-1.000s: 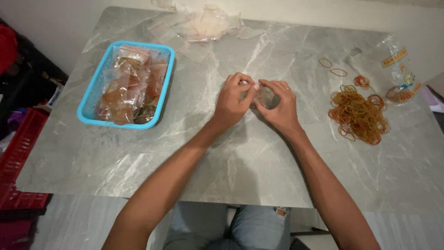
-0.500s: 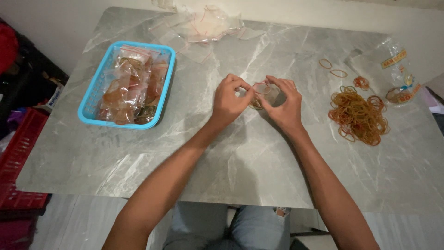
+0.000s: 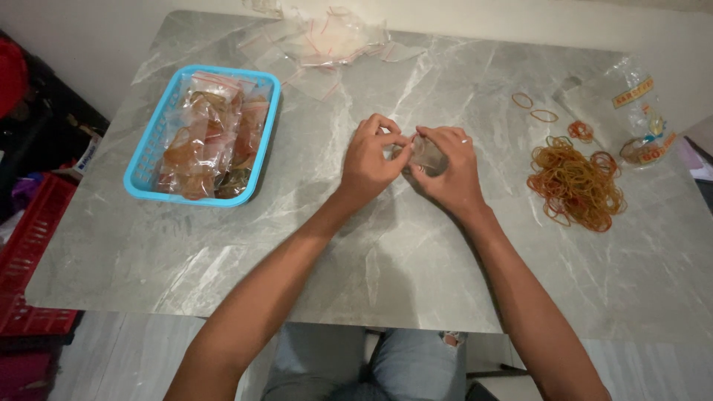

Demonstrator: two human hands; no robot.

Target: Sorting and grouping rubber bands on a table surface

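My left hand (image 3: pixel 369 158) and my right hand (image 3: pixel 448 169) meet over the middle of the grey marble table (image 3: pixel 386 260). Both pinch a small clear plastic bag (image 3: pixel 425 154) that holds some rubber bands. The bag is mostly hidden by my fingers. A loose pile of brown rubber bands (image 3: pixel 575 184) lies to the right of my right hand.
A blue basket (image 3: pixel 145 169) filled with small clear bags stands at the left. Empty clear zip bags (image 3: pixel 334 41) lie at the table's far edge. A larger plastic bag (image 3: pixel 631 111) and a few stray bands (image 3: pixel 544 116) sit at the far right. Red crates (image 3: pixel 30 252) stand on the floor at the left.
Both hands stayed together over the table's middle, with the fingers shifting slightly on the small bag. Nothing else moved.
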